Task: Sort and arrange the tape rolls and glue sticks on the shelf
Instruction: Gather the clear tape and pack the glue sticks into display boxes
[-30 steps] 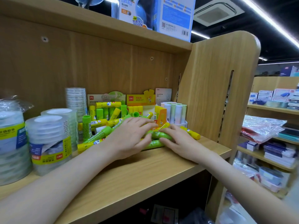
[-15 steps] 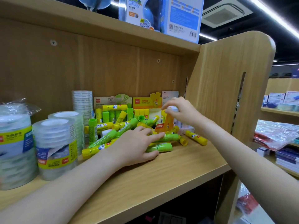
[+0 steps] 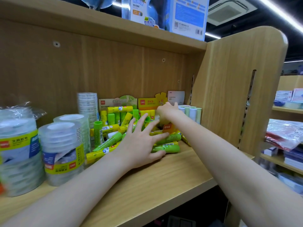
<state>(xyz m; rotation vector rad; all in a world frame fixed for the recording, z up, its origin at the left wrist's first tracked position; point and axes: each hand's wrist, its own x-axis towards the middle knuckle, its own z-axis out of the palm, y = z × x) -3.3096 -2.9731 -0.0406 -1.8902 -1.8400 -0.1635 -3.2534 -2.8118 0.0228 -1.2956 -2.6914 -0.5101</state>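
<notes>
A heap of yellow and green glue sticks (image 3: 166,148) lies on the wooden shelf (image 3: 164,179). My left hand (image 3: 141,142) rests on the heap with fingers spread and holds nothing. My right hand (image 3: 168,111) reaches further back and grips the top of an orange glue stick box (image 3: 167,127), beside upright pastel glue sticks (image 3: 192,113). Wrapped stacks of clear tape rolls (image 3: 63,149) stand at the left, with a bigger stack (image 3: 18,145) at the edge and a slim tall stack (image 3: 86,104) behind.
Glue stick display boxes (image 3: 118,102) stand against the back wall. The shelf's side panel (image 3: 237,87) closes off the right. A globe box (image 3: 164,12) sits on the board above. Another shelf with packaged stationery (image 3: 285,136) stands at the far right.
My right hand left the heap and moved back and up to the orange box. My left hand stayed on the glue sticks and spread its fingers. The view shifted closer.
</notes>
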